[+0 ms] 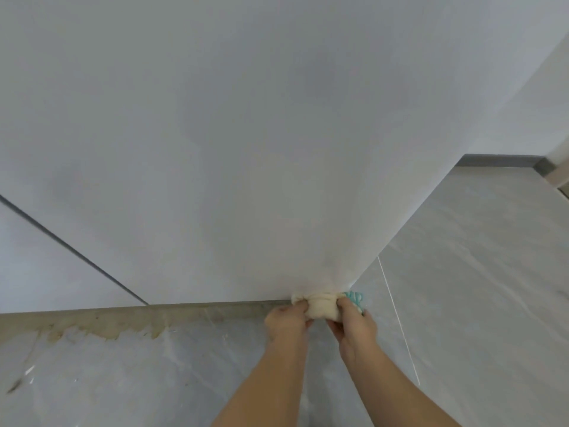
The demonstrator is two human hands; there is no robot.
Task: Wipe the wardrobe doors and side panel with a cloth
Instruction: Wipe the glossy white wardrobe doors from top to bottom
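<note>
Diffuse, even light, brighter at right; no hard shadows. Faint grey mottling on wardrobe panel (246,118). Motion blur softens left hand (288,322), right hand (357,326) and cloth (321,308). Wide-angle bends edges near corners.

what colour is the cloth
Cream cloth, with a teal patch at its right end; head view.

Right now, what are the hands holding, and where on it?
A bunched cream cloth, low at the wardrobe corner. The left hand has its grip on the left end, the right hand on the right end.
</note>
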